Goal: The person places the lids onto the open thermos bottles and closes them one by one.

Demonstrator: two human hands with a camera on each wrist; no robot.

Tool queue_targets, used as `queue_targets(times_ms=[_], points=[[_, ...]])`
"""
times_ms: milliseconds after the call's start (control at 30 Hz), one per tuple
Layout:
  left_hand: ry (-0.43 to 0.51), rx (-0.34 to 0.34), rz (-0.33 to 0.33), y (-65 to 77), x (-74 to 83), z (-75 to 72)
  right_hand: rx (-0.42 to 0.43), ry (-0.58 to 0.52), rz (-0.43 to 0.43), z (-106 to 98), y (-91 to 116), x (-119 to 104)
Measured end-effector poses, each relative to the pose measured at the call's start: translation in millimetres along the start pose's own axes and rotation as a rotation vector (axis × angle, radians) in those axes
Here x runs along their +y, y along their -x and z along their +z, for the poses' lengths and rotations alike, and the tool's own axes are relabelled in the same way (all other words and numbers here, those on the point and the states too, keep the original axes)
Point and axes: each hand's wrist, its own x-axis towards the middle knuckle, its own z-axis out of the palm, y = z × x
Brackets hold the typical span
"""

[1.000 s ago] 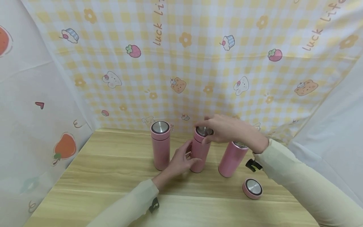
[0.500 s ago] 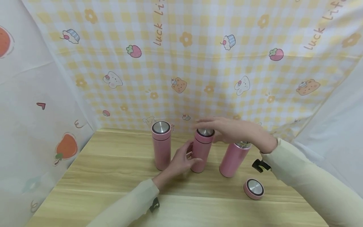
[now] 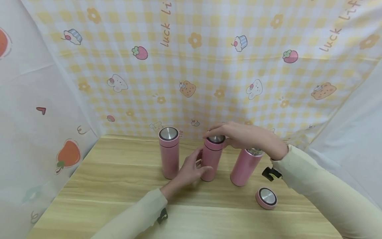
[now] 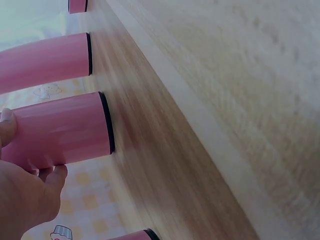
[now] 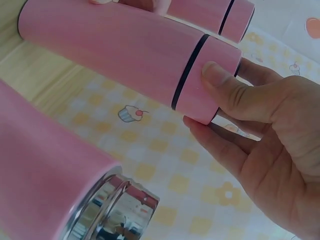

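A pink thermos bottle [image 3: 210, 162] stands upright in the middle of a row on the table, its lid seated on top. My left hand [image 3: 189, 170] holds its body low down, thumb in front and fingers on the left side; the left wrist view shows the fingertips against the pink wall. My right hand [image 3: 244, 135] reaches over from the right and grips the lid [image 5: 200, 102] of that bottle. The right wrist view shows the thumb on the lid's side and the other fingers around it, partly hidden.
To the left stands another lidded pink thermos [image 3: 170, 159]. An uncapped one [image 3: 244, 168] on the right shows its steel neck [image 5: 122, 210]. A loose pink lid [image 3: 266, 198] with a steel top lies on the wooden table [image 3: 119, 186]. A checked cloth [image 3: 149, 83] hangs behind.
Half a second ago my right hand's fingers were lifted and straighter over the lid; now they are back around it. My left hand and the bottles stay in place.
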Motion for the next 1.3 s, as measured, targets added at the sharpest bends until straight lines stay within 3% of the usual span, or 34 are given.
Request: queue_targets(times_ms=[433,900,1167,1300], points=[[-0.027,0.014,0.001,1.0,6.0,-0.1,0.006,0.053,0.061,-0.3,2.7,-6.1],[-0.031,0.027,-0.012,1.3,2.6,4.8,0.016,0.125,0.048,2.2,4.1,-5.1],[-0.075,0.064,-0.002,3.7,5.5,6.9,0.032,0.174,0.071,2.8,3.5,-7.7],[-0.124,0.044,-0.01,3.5,8.3,5.9,0.023,0.207,0.075,3.4,1.9,-9.0]])
